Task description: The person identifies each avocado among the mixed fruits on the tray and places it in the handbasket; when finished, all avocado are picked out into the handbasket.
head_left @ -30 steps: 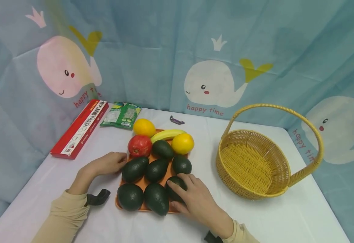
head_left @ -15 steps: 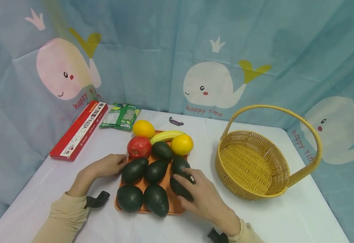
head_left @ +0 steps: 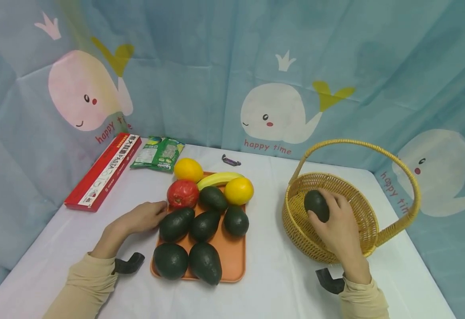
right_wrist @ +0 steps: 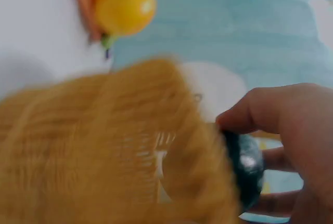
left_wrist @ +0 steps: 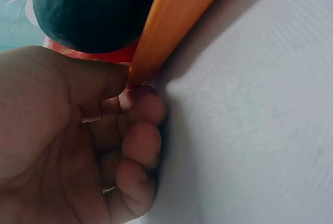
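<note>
My right hand [head_left: 338,223] holds a dark green avocado [head_left: 316,206] over the bowl of the wicker basket [head_left: 290,221], inside its handle arch. In the right wrist view the avocado [right_wrist: 244,169] sits between thumb and fingers, partly hidden by the blurred basket wall [right_wrist: 104,146]. My left hand [head_left: 142,217] is at the left edge of the orange tray [head_left: 232,261]. The left wrist view shows thumb and curled fingers pinching the tray's rim [left_wrist: 166,24]. On the tray lie several avocados [head_left: 205,262], a pomegranate [head_left: 183,193], a banana [head_left: 218,179] and a yellow lemon-like fruit [head_left: 238,191].
An orange-yellow fruit [head_left: 188,170] is at the tray's back left corner. Behind it lie a green snack bag [head_left: 158,153] and a long red pasta box [head_left: 104,173]. A small purple wrapped candy [head_left: 230,160] lies near the back curtain [head_left: 200,88].
My right hand has lifted the avocado from the tray's front right corner and carried it right, over the basket. The left hand has stayed at the tray's edge.
</note>
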A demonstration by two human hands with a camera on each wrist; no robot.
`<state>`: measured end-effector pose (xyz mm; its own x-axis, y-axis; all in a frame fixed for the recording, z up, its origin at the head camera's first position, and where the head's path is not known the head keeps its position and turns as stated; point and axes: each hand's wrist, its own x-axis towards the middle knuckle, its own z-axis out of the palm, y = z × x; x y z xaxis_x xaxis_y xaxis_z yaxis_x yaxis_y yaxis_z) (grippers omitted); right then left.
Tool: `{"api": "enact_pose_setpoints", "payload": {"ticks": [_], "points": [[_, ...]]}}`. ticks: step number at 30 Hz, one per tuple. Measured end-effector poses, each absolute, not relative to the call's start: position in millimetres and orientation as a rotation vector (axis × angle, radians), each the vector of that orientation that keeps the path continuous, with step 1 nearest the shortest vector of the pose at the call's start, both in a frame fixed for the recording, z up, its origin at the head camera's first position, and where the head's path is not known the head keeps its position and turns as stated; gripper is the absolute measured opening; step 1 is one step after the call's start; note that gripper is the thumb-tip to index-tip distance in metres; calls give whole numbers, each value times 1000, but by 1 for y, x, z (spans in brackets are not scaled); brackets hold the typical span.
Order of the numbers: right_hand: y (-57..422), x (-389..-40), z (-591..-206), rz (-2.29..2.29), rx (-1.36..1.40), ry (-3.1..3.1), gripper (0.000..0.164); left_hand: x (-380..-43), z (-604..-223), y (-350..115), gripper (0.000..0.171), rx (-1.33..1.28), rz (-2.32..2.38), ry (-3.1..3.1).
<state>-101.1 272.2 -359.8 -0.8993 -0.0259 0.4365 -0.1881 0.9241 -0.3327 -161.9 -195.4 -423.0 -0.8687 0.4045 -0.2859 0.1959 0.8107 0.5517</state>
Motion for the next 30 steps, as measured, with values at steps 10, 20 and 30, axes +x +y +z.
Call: {"api": "enact_pose_setpoints", "payload": {"ticks": [10,20,30], "points": [[308,-102,-368,351,45,-3024,64,-163,-424,-195,14,451,707,2630],[313,-100,-377,359,53,-3145,65,-162,-425,-194,14,449,691,2633],[303,-98,-372,335,49,-3074,62,-160,-423,-194,15,451,707,2643]]}}
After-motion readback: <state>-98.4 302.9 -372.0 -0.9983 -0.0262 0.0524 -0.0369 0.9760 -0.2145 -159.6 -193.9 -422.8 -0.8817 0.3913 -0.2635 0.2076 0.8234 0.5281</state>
